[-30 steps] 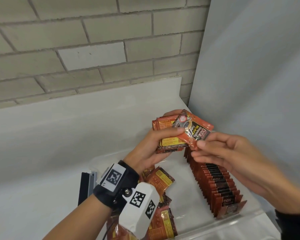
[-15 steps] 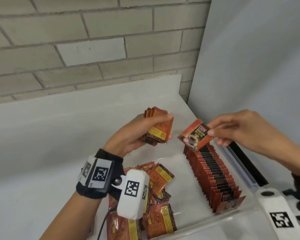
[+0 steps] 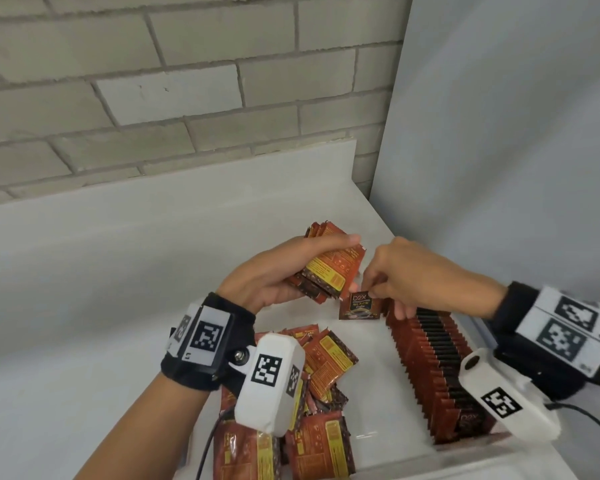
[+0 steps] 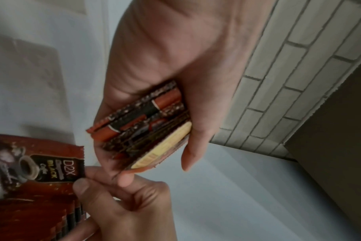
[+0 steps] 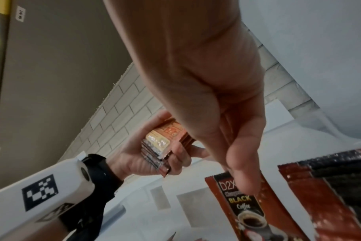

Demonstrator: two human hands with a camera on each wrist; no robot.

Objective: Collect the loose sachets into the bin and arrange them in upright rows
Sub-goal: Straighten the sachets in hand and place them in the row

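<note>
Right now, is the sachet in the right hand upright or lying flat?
Upright: the D2X sachet hangs label-upright from the right hand, pinched at its top edge, at the far end of the standing row.

The left hand [image 4: 175,65] fills the upper middle of the frame, its grip curled round a stack of sachets [image 4: 146,128] seen edge-on, thumb at the right. At the lower left the right hand [image 4: 122,210] pinches the top edge of a single sachet [image 4: 39,163] printed "D2X BLACK", touching the row of upright sachets [image 4: 31,218] below it. A brick wall [image 4: 289,73] runs down the right side.
</note>
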